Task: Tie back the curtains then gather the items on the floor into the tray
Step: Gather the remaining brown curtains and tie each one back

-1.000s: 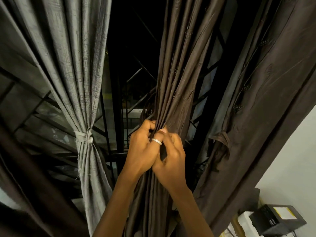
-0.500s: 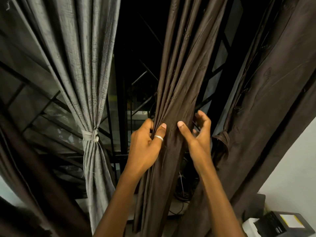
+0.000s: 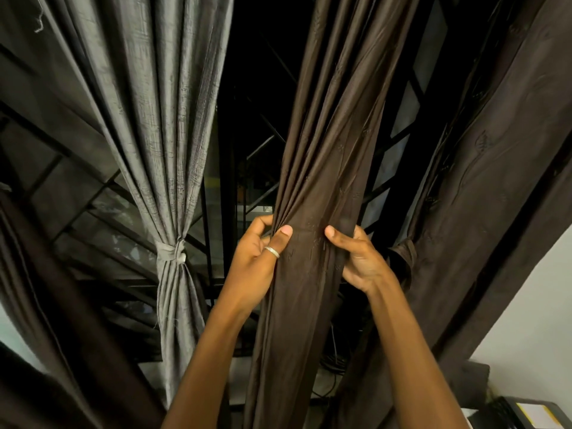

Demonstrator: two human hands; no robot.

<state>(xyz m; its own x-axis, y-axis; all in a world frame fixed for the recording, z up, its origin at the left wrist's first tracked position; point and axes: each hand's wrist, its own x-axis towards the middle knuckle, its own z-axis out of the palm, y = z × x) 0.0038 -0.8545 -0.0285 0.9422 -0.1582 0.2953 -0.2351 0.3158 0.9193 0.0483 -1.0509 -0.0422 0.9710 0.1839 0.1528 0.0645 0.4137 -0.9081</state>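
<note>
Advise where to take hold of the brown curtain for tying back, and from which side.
Probably at the gathered waist of the brown curtain, level with the tie on the grey curtain. The pleats bunch narrowest there, so a grip can wrap the whole bundle. Come from both edges, as the left hand and right hand do now: thumbs in front, fingers round the edges.

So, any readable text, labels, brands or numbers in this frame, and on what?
No text can be read.
On the black box at bottom right, the pale yellow label: cut off by the frame edge and too blurred to read.
On the brown curtain, the gray curtain and the ring: no lettering visible.
</note>
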